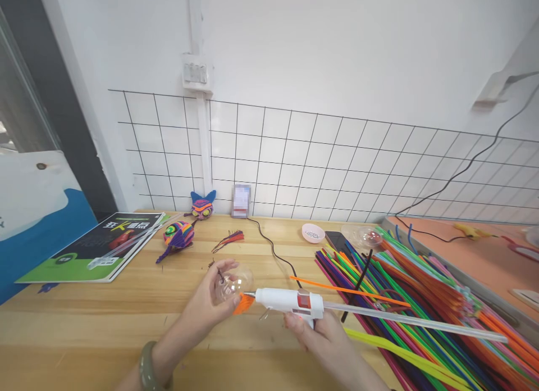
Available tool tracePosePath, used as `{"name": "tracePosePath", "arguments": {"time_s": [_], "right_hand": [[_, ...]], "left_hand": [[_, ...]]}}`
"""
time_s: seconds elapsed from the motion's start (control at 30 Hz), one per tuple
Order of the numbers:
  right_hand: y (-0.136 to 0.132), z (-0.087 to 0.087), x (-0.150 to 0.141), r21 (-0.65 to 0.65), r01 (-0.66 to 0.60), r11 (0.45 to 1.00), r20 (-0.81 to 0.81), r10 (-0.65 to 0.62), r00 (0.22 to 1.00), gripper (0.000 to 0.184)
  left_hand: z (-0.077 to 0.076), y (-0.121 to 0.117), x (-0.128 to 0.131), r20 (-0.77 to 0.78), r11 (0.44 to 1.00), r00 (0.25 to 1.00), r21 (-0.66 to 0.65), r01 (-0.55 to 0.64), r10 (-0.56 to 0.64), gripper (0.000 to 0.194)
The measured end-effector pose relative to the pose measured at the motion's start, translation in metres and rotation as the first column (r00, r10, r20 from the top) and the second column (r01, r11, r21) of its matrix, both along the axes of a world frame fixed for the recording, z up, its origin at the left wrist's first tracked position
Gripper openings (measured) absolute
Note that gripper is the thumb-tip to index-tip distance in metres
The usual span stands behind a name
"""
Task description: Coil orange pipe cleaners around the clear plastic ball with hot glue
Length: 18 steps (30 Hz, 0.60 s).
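My left hand [213,295] is closed around a clear plastic ball [236,280]. An orange fuzzy piece [243,304], which looks like pipe cleaner, sits at the ball's lower right side. In my right hand [318,335] is a white hot glue gun [275,300], gripped by its handle. Its metal nozzle points left and meets or nearly meets the orange piece; exact contact I cannot tell. A long clear glue stick [416,319] sticks out of the gun's back toward the right.
Many coloured pipe cleaners [421,301] spread over the right side, with a loose orange one [349,291] behind the gun. Two pipe-cleaner figures [179,236] stand back left by a book [113,245]. A black cord [273,250], pink dish [313,233] and phone [337,241] lie farther back.
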State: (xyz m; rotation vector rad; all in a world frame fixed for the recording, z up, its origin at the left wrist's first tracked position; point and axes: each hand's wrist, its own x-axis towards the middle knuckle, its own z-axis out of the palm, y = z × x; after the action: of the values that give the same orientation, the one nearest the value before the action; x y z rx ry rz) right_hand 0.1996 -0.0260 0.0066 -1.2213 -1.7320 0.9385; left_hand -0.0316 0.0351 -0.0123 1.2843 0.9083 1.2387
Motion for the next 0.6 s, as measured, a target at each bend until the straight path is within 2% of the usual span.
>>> {"name": "tracePosePath", "arguments": {"time_s": [0.37, 0.5, 0.6], "right_hand": [[0.002, -0.0002, -0.0003, -0.01, -0.012, 1.0, 0.03, 0.012, 0.999, 0.027], [0.0025, -0.0017, 0.0011, -0.057, -0.027, 0.998, 0.025, 0.029, 0.999, 0.025], [0.0029, -0.0012, 0.0008, -0.107, 0.003, 0.994, -0.006, -0.003, 1.0, 0.023]], "left_hand": [[-0.0012, -0.0014, -0.0007, -0.044, 1.0, 0.999, 0.007, 0.008, -0.007, 0.053], [-0.0037, 0.0007, -0.0008, -0.078, 0.999, 0.996, 0.019, 0.046, -0.044, 0.057], [-0.0025, 0.0022, 0.0, -0.082, 0.999, 0.996, 0.015, 0.046, -0.044, 0.061]]}}
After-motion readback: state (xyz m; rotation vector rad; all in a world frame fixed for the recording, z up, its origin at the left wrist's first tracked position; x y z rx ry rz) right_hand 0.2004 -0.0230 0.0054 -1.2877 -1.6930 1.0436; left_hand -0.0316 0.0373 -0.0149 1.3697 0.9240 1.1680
